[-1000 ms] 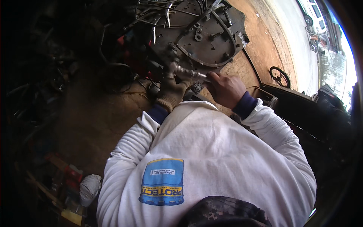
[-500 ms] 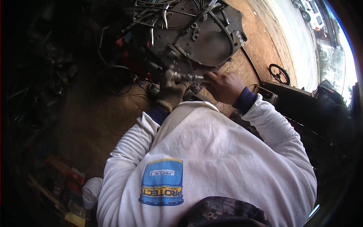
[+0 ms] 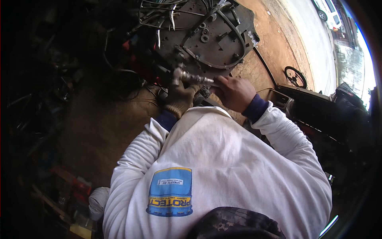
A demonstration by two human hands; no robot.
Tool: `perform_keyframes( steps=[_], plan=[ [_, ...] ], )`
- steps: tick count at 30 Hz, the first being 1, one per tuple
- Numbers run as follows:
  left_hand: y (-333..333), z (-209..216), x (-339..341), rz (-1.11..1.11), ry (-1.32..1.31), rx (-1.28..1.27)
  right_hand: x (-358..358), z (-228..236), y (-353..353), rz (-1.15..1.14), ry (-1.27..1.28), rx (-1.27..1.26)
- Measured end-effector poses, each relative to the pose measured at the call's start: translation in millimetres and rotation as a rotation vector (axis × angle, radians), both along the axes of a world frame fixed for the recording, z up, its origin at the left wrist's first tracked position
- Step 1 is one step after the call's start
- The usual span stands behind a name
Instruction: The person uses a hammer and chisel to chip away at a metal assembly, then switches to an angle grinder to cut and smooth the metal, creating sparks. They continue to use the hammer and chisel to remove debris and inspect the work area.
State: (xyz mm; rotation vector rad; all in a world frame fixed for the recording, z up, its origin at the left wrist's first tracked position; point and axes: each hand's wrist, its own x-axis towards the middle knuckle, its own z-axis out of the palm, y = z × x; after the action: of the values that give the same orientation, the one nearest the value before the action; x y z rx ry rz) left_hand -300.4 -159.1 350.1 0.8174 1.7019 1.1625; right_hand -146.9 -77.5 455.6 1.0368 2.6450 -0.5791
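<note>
Head view: both hands (image 3: 207, 91) grip a metal shaft (image 3: 190, 77) above cluttered dirt floor (image 3: 99, 131).

I am seeing both arms, in white sleeves, reaching forward and bending inward at the elbows; the gloved left hand (image 3: 180, 99) is curling shut in a grip, while the bare right hand (image 3: 234, 92) is closing its fingers just beside it.

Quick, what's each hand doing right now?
Left hand, gloved: closed on the metal part.
Right hand, bare: gripping the same part's other end.
</note>
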Motion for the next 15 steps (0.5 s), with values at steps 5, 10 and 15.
perform_keyframes(
  steps=[5,10,15],
  plan=[
    [-1,-8,-6,-0.172,0.044,-0.246,0,-3,-1,0.288,0.145,-0.012],
    [2,-26,8,0.071,-0.177,0.170,-1,-12,7,-0.119,-0.025,0.004],
    [-10,-60,-5,-0.389,0.165,0.069,-10,3,-15,-0.045,0.136,-0.144]
  ],
)
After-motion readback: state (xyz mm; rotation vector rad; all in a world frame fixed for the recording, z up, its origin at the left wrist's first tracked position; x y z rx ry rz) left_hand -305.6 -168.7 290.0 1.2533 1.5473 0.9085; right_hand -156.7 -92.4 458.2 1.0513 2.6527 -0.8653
